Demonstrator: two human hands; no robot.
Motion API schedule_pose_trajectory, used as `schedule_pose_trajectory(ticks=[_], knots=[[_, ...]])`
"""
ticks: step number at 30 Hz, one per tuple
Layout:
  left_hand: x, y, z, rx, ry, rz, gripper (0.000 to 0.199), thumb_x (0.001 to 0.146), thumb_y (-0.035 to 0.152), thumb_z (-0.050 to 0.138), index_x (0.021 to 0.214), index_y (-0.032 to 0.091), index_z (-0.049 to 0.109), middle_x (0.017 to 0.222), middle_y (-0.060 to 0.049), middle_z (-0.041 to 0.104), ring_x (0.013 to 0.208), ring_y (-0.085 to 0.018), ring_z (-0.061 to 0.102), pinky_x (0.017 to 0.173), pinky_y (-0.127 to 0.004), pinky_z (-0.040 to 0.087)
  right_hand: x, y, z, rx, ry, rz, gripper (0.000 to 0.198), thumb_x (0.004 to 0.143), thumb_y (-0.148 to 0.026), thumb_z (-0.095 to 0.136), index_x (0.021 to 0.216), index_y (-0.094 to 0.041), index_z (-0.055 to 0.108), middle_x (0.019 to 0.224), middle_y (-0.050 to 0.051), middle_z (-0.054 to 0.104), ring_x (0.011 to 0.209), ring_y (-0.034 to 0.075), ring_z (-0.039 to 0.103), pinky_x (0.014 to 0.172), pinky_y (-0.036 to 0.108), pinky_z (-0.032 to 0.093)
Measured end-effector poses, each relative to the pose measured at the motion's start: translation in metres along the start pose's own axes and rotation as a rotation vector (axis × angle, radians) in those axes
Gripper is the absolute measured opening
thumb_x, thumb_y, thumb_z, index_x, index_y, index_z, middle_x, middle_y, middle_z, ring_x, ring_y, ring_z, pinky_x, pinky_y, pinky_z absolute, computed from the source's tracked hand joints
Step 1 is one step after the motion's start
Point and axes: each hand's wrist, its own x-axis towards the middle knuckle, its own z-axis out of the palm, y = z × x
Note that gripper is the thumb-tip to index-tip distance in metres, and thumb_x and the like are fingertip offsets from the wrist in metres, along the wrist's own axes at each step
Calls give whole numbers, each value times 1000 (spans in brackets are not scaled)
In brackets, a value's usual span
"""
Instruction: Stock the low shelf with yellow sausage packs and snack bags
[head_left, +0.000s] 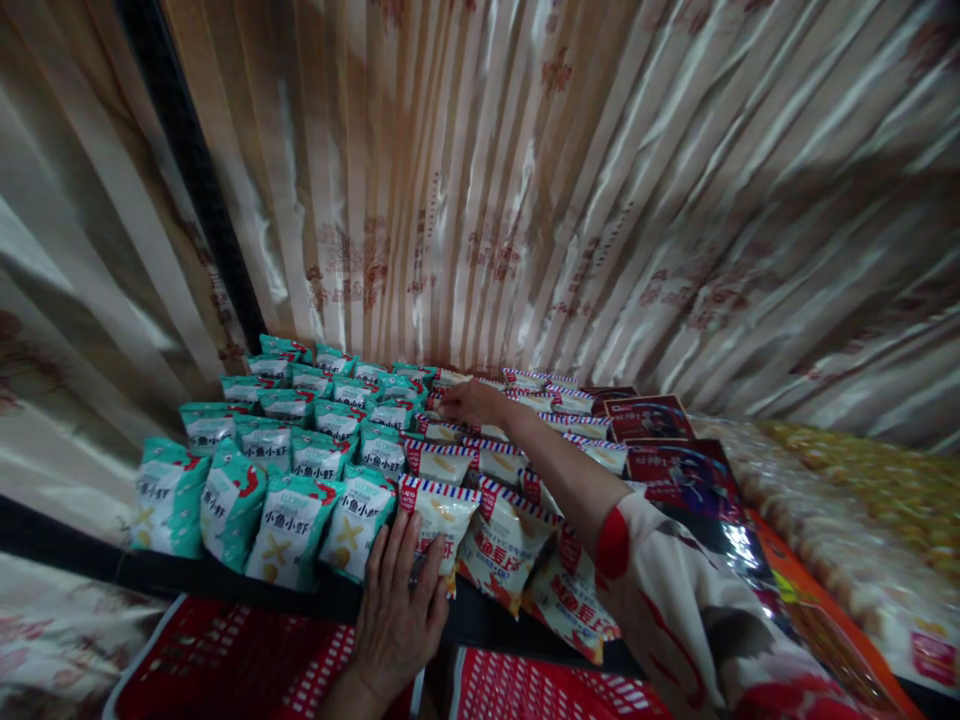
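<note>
My left hand (pixel 401 605) lies with its fingers stretched out against the front of a white snack bag (pixel 439 515) that has a red-and-blue striped top edge. Further back, my right hand (pixel 476 405) reaches over the rows with its fingers curled down on a striped snack bag (pixel 442 428); the fingertips are partly hidden. To the left stand several rows of teal snack bags (pixel 292 530). More striped bags, such as a leaning white snack bag (pixel 504 545), stand in rows under and beside my right forearm.
Two red plastic baskets, a left basket (pixel 247 660) and a right basket (pixel 547 690), sit below the shelf's front edge. Dark red packs (pixel 652 418), an orange pack (pixel 825 620) and bagged food (pixel 810 500) lie to the right. A patterned curtain (pixel 450 200) hangs behind, with a dark post (pixel 191 150) at left.
</note>
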Motion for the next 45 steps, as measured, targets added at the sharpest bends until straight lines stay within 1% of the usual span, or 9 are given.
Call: schedule_pose_trajectory(ticks=[2,5,12,16,24,30,33,38,45], knots=[[-2,0,2,4,4,-7,49,81,26,56,128,21,47,144,-13,35,133,-29,31,108,-47,28,5,3,1,-57,54,82,32,90,-28,41,109,-22,66,106,6,69,95,19,63,77,25,44],[-3,0,4,5,13,-16,50,81,27,57,129,21,46,145,-12,35,133,-28,31,109,-46,26,13,5,6,-111,83,125,33,89,-28,42,112,-20,64,107,11,68,103,23,60,85,30,43],[0,0,3,2,25,-5,47,80,25,56,126,20,48,145,-13,35,134,-28,31,109,-45,27,34,4,11,-175,41,85,29,83,-32,53,108,-26,66,106,9,69,106,25,59,90,35,41],[0,0,3,-1,16,-8,48,80,25,56,127,20,48,145,-13,33,134,-29,31,109,-46,27,35,4,11,-185,45,93,27,84,-32,51,101,-21,69,109,12,67,114,29,53,97,42,34],[-1,0,4,-28,24,-16,47,80,25,57,126,20,49,144,-12,35,133,-29,32,108,-43,28,29,9,6,-159,58,105,24,83,-32,51,98,-28,70,107,5,68,110,28,54,95,43,34],[1,-1,6,-38,73,-5,44,80,26,55,124,20,51,145,-11,35,134,-27,31,110,-40,24,49,27,-3,-143,159,272,34,89,-27,40,114,-21,63,116,12,63,114,31,49,91,44,37],[0,-1,8,-42,82,-7,42,80,25,55,122,20,53,145,-10,35,133,-27,32,110,-40,24,60,34,3,-127,140,325,36,85,-25,45,118,-22,59,119,12,62,118,33,46,92,47,36],[1,-1,8,-38,69,-15,43,79,24,56,121,20,53,146,-10,34,133,-27,32,109,-40,25,68,36,17,-98,70,308,34,81,-24,48,111,-27,64,120,9,62,117,32,47,95,52,33],[2,0,7,-51,57,-5,45,78,23,56,123,19,51,149,-9,27,133,-28,31,109,-41,25,65,36,14,-69,60,269,31,83,-26,47,106,-27,67,118,8,63,115,31,50,94,51,35]])
